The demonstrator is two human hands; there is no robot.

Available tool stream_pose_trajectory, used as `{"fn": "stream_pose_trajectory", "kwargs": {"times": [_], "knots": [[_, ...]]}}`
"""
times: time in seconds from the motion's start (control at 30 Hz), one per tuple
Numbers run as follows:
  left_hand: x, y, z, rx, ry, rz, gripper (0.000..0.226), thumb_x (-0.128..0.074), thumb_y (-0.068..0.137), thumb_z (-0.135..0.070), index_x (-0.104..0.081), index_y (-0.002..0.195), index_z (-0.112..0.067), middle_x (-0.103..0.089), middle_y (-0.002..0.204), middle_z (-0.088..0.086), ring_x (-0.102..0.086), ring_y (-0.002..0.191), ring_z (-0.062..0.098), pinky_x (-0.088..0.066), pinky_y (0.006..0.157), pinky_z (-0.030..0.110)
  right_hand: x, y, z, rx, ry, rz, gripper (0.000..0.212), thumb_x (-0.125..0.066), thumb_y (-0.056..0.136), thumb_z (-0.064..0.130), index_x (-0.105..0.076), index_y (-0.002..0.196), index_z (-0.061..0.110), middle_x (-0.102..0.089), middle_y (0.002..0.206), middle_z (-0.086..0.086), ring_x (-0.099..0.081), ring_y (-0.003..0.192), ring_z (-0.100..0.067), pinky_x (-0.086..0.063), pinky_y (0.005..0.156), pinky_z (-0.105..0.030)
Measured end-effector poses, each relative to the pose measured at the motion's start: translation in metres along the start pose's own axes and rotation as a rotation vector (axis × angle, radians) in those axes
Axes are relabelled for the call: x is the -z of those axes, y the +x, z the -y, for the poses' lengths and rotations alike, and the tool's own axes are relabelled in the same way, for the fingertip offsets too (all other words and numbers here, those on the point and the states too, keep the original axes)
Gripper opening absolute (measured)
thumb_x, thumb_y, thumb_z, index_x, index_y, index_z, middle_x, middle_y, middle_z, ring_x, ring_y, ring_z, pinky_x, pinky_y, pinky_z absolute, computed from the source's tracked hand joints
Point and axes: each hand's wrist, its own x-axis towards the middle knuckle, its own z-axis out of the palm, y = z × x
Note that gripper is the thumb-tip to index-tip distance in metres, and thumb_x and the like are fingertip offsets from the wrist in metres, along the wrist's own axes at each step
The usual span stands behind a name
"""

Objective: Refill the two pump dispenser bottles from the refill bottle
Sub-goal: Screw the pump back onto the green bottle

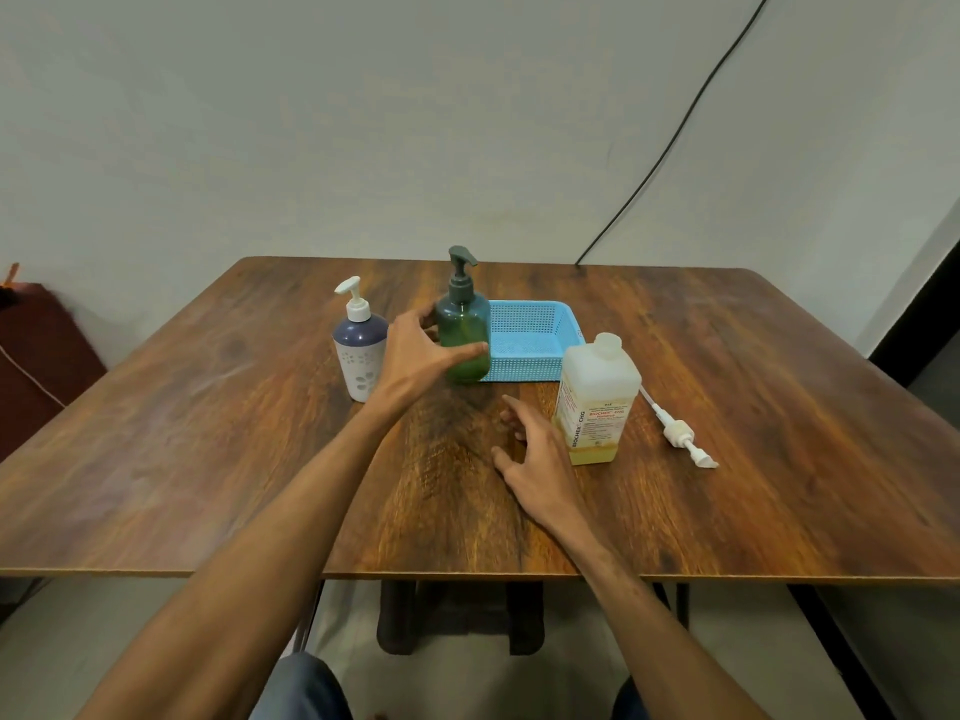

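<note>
A dark green pump bottle [464, 324] stands upright mid-table, and my left hand [418, 356] wraps around its lower body, thumb across the front. Just left of that hand stands a white and purple pump bottle [359, 350] with its white pump on. To the right, the translucent refill bottle [595, 402] stands upright with a little yellow liquid at the bottom and its white cap on. My right hand [535, 454] hovers low over the table just left of the refill bottle, fingers spread, holding nothing.
A blue mesh basket [540, 332] sits behind the green bottle. A loose white pump with its tube [678, 433] lies on the wooden table [208, 433] right of the refill bottle. A black cable runs down the wall at the back right.
</note>
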Motion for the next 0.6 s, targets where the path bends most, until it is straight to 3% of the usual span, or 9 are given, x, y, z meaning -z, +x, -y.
{"fn": "stream_pose_trajectory", "kwargs": {"times": [0.17, 0.3, 0.47, 0.6], "knots": [[-0.007, 0.025, -0.008, 0.011, -0.006, -0.072, 0.095, -0.087, 0.057, -0.056, -0.061, 0.137, -0.012, -0.07, 0.129, 0.004, -0.067, 0.115, 0.019, -0.058, 0.1, 0.039, -0.001, 0.001, -0.001, 0.002, 0.001, -0.021, 0.067, -0.074, 0.088, 0.01, -0.048, 0.149, 0.021, -0.059, 0.123, 0.007, -0.054, 0.116, -0.009, -0.048, 0.105, -0.037], [-0.013, 0.04, -0.008, 0.024, 0.038, -0.088, 0.081, -0.093, 0.066, -0.043, -0.061, 0.135, -0.014, -0.07, 0.129, 0.005, -0.067, 0.114, 0.021, -0.058, 0.1, 0.044, -0.003, 0.001, -0.003, 0.017, 0.001, -0.033, 0.067, -0.074, 0.087, 0.011, -0.049, 0.148, 0.021, -0.06, 0.125, 0.006, -0.055, 0.116, -0.009, -0.049, 0.104, -0.038], [-0.022, 0.052, 0.002, 0.052, 0.109, -0.06, 0.077, -0.093, 0.066, -0.043, -0.063, 0.132, -0.015, -0.07, 0.128, 0.006, -0.067, 0.114, 0.023, -0.057, 0.101, 0.046, -0.002, 0.002, -0.004, 0.013, 0.002, -0.019, 0.064, -0.072, 0.09, 0.013, -0.048, 0.148, 0.023, -0.059, 0.132, 0.007, -0.053, 0.121, -0.007, -0.047, 0.108, -0.038], [-0.031, 0.057, 0.008, 0.085, 0.136, -0.031, 0.072, -0.095, 0.069, -0.032, -0.063, 0.129, -0.009, -0.069, 0.127, 0.007, -0.064, 0.114, 0.023, -0.055, 0.101, 0.038, -0.003, 0.002, -0.005, 0.016, 0.001, -0.026, 0.064, -0.072, 0.09, 0.014, -0.048, 0.148, 0.025, -0.059, 0.128, 0.01, -0.052, 0.12, -0.005, -0.048, 0.107, -0.037]]}}
